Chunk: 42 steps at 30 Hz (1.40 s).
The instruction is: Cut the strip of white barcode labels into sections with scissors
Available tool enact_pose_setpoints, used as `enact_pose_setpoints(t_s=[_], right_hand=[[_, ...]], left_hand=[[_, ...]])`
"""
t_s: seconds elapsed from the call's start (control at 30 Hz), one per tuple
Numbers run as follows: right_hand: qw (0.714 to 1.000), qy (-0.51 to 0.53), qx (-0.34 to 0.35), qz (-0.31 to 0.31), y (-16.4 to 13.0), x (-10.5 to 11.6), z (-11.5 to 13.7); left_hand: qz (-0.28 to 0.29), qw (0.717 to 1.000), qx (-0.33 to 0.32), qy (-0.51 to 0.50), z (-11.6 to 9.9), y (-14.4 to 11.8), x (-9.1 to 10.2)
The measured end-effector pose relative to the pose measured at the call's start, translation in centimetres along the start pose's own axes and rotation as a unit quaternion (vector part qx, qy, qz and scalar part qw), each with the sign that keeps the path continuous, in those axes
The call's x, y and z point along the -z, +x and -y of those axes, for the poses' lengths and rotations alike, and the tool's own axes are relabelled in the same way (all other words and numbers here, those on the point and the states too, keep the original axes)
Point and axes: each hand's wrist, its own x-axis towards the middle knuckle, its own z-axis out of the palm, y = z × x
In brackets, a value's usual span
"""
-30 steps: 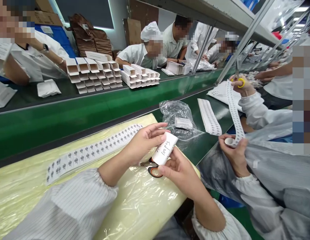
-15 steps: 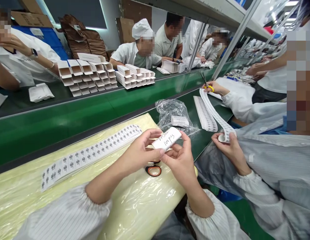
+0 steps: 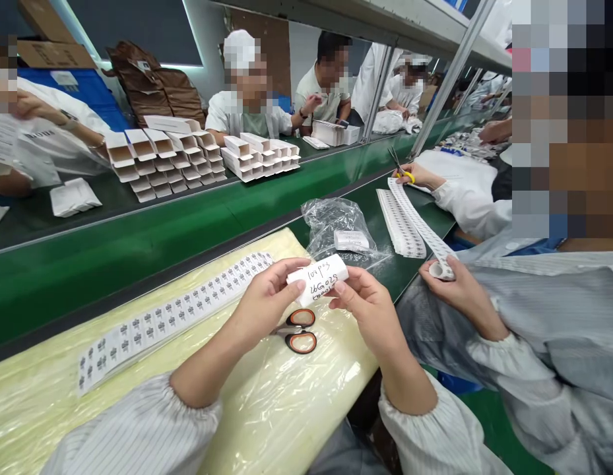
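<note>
Between both hands I hold a small white roll of labels (image 3: 320, 277) with handwriting on its outside. My left hand (image 3: 266, 300) grips its left end, thumb in front. My right hand (image 3: 368, 307) pinches the right end between thumb and fingers. Just below lie scissors (image 3: 302, 330) with black and orange handles, their blades partly hidden by my left hand. On the yellow plastic-wrapped pad (image 3: 266, 409) a long strip of printed labels (image 3: 172, 313) stretches to the left. Beyond my hands, a clear plastic bag (image 3: 336, 221) has another white roll (image 3: 352, 240) at it.
At the right a co-worker's hands hold yellow-handled scissors (image 3: 404, 175) and a label strip (image 3: 419, 224), beside stacked strips (image 3: 398, 221). Across the green conveyor edge (image 3: 197, 227) stand open white boxes (image 3: 162, 158), with several people behind. A metal post (image 3: 449, 79) rises at the right.
The roll has been turned in my hands, so more writing faces me, and it has shifted slightly left. More of the scissors' handles shows below. The co-worker's hands have barely moved.
</note>
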Motion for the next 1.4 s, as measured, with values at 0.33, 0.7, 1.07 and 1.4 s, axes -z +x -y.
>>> enact_pose_setpoints(t_s=[0.33, 0.7, 1.07, 1.4], right_hand=[[0.996, 0.067, -0.053, -0.033, -0.1, 0.5, -0.4], [0.995, 0.054, -0.037, -0.07, 0.1, 1.1, -1.2], [0.999, 0.027, -0.038, 0.002, -0.1, 1.7, -0.2], [0.995, -0.015, 0.096, -0.009, -0.2, 1.4, -0.6]], left_hand=[[0.011, 0.998, 0.045, -0.032, 0.2, 0.2, -0.3], [0.038, 0.997, 0.041, -0.053, 0.4, -0.2, -0.6], [-0.03, 0.997, -0.068, 0.033, 1.3, -0.5, -0.3], [0.0, 0.996, 0.033, -0.084, 0.7, -1.9, -0.6]])
